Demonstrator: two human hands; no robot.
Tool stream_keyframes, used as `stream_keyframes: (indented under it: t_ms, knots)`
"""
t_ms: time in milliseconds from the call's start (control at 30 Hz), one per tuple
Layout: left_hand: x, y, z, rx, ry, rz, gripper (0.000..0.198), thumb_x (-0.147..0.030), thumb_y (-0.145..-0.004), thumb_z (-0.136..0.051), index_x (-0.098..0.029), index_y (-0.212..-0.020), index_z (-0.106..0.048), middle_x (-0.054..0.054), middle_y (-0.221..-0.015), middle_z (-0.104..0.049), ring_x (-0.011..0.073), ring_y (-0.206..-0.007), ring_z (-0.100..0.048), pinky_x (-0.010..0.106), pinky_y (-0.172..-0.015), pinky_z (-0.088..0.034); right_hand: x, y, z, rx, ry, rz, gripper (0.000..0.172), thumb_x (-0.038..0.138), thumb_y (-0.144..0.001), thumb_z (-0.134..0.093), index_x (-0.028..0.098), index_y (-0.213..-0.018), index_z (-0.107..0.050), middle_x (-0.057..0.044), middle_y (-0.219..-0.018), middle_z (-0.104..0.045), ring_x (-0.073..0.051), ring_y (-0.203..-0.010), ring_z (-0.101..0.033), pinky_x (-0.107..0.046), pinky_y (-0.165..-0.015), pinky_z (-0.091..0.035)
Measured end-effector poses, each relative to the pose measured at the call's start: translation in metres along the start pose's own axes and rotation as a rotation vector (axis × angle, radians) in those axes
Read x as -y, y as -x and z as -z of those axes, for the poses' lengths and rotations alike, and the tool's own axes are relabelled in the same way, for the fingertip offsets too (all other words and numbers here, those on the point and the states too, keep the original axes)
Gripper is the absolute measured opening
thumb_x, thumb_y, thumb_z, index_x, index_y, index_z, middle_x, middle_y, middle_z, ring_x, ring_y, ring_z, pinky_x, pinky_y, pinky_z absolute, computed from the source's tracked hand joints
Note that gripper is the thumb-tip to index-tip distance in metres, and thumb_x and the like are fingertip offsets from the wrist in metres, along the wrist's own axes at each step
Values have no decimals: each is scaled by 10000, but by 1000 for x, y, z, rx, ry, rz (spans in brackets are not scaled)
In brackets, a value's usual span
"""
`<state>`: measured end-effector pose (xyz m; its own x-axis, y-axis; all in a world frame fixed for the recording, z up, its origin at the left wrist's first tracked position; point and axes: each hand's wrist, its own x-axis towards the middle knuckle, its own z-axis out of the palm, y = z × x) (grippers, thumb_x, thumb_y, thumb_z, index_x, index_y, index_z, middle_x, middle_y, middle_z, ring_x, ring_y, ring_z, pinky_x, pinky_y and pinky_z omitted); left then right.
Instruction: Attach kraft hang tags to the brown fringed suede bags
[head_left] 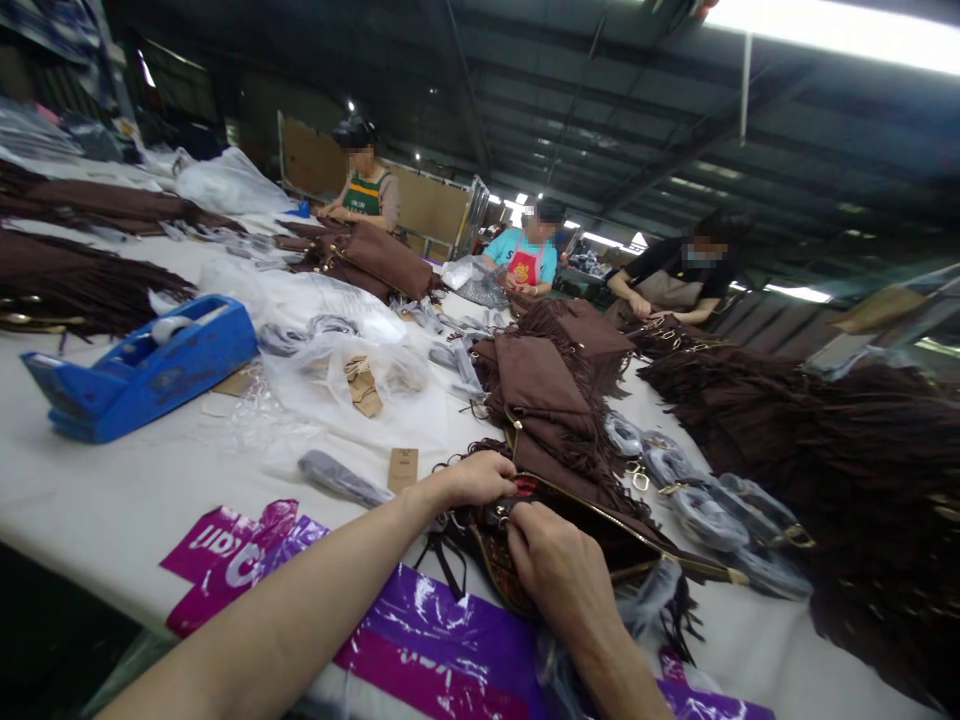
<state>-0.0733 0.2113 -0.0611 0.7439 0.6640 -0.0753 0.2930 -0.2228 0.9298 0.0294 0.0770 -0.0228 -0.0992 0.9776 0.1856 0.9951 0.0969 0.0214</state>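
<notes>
A brown fringed handbag lies in front of me, its long gold zipper undone and its dark inside showing. At the far end of the opening, my left hand is closed on the bag's edge, beside a bit of red inside. My right hand grips the near edge with curled fingers, thumb side toward the opening. Both fingertips are partly hidden by the bag. Underneath lies a purple and magenta printed plastic bag. Just beyond my left wrist are a brown card tag and a grey wrapped strap.
A blue tape dispenser stands at left near clear plastic bags. Ahead lie more brown bags. Plastic-wrapped straps and a large fringed heap fill the right. Three co-workers stand across the white table.
</notes>
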Motion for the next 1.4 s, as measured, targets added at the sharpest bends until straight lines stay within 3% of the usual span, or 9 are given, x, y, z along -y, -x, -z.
stream_keyframes:
  t_ms: [200,367,467,567,667,833,933,1200,1400]
  knots:
    - [2,-1,0,-25,91,21,139,-115,-665,-531,-162,-796,-544,-61,-624,-473,95,-555,-406,197,-518,-308,-7,-3,-15,22,-129,151,169,125,-878,-533,225,-1001,-590,-14,-908,-719,-185,-780,-698,-239,-592,-390]
    - [0,4,5,14,205,-43,282,-70,-640,-499,-172,-903,-496,-58,-707,-520,80,-564,-435,172,-518,-335,1,-2,-19,48,-28,-15,14,191,-896,-559,203,-895,-565,-13,-759,-706,-211,-684,-699,-256,-538,-362]
    - [0,12,18,111,231,-134,246,-56,-621,-454,-165,-824,-538,-53,-672,-521,77,-539,-430,174,-522,-347,5,-2,-19,69,-28,-44,48,187,-915,-533,203,-880,-561,-18,-770,-712,-212,-697,-703,-254,-534,-346]
    - [-3,23,33,190,36,-193,226,-42,-605,-422,-146,-684,-606,-24,-646,-561,95,-581,-492,193,-582,-399,5,-3,-18,82,-36,-54,55,181,-915,-539,212,-884,-571,-13,-780,-719,-213,-723,-706,-251,-538,-331]
    - [-13,38,40,156,-280,-224,265,-63,-656,-468,-153,-772,-688,-10,-686,-626,116,-620,-546,203,-602,-423,3,-3,-19,79,-28,-58,58,189,-919,-540,216,-884,-578,-12,-777,-722,-207,-720,-704,-249,-535,-316]
    - [-27,60,26,53,-828,-380,149,-87,-699,-586,-143,-789,-690,49,-808,-667,173,-737,-597,235,-662,-461,1,-3,-20,87,-32,-60,66,195,-928,-526,210,-909,-587,-22,-788,-732,-201,-728,-705,-247,-539,-310]
    - [-31,66,14,-1,-1034,-332,171,-96,-775,-545,-128,-871,-682,90,-881,-662,199,-756,-620,260,-661,-483,1,-3,-19,84,-35,-55,98,194,-932,-506,208,-925,-602,-33,-798,-738,-201,-737,-705,-248,-544,-313]
    - [-31,62,-4,-3,-1124,-297,190,-97,-772,-591,-90,-950,-658,140,-938,-630,252,-827,-621,312,-694,-505,1,-4,-18,10,-101,-19,206,149,-901,-467,234,-1021,-611,-33,-807,-747,-196,-715,-699,-239,-549,-330]
    - [-23,69,0,-66,-1070,-363,162,-123,-795,-530,-95,-922,-626,152,-946,-608,245,-804,-613,323,-685,-512,-5,-1,-15,-143,-176,94,106,187,-897,-491,212,-844,-579,-25,-807,-678,-177,-734,-659,-231,-608,-405]
